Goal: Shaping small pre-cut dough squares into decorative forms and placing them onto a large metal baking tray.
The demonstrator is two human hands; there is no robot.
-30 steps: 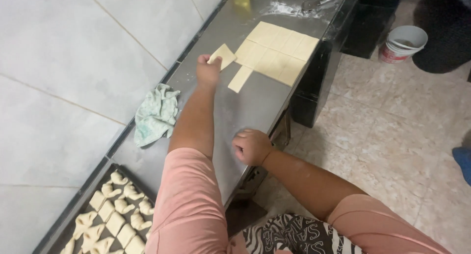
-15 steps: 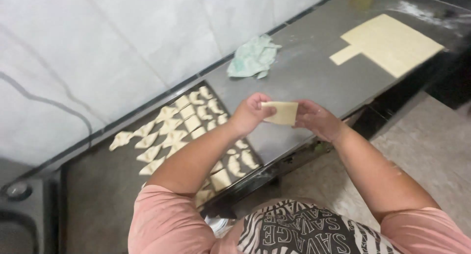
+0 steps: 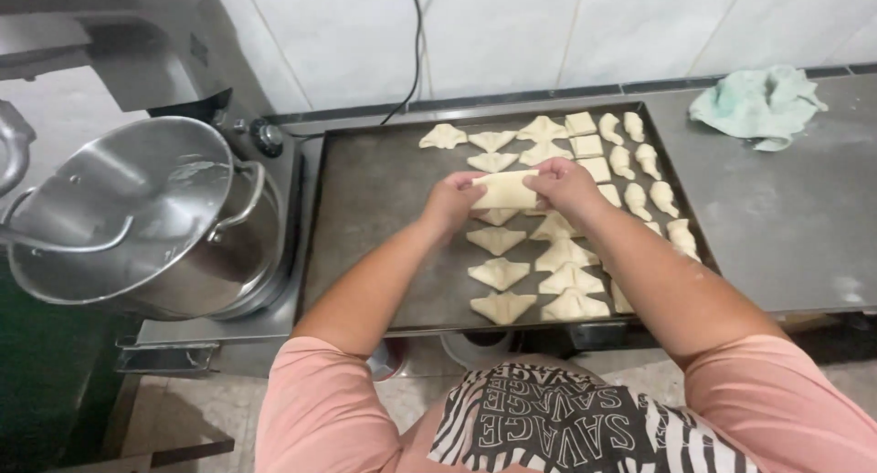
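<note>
both hands pinch one pale rectangular piece of dough (image 3: 504, 190) between them, just above the middle of the frame: the left hand (image 3: 450, 202) has its fingers closed on the piece's left end, the right hand (image 3: 564, 184) is closed on its right end, and the piece hangs just over the dark baking tray (image 3: 365, 208), not yet set down.

going from the left of the frame: a large shiny steel pot (image 3: 137, 217) with two handles sits at the left edge on a low appliance, well apart from the hands. next to it the tray fills the centre, its left half bare. right of the left hand, below and above the held piece, lie the folded triangular pastries (image 3: 498, 274) in two loose columns running down to the tray's near edge. further right is a column of small square pieces (image 3: 586, 146) and then a column of small curled pieces (image 3: 650, 176) along the tray's right side. in the upper right corner a crumpled pale green cloth (image 3: 754, 103) lies on the grey steel counter (image 3: 786, 226).

judging from this, the step in hand is folding the held piece into shape. the next move seems to call for bringing the corners together evenly, then laying it in the gap among the shaped ones without denting its neighbours.
</note>
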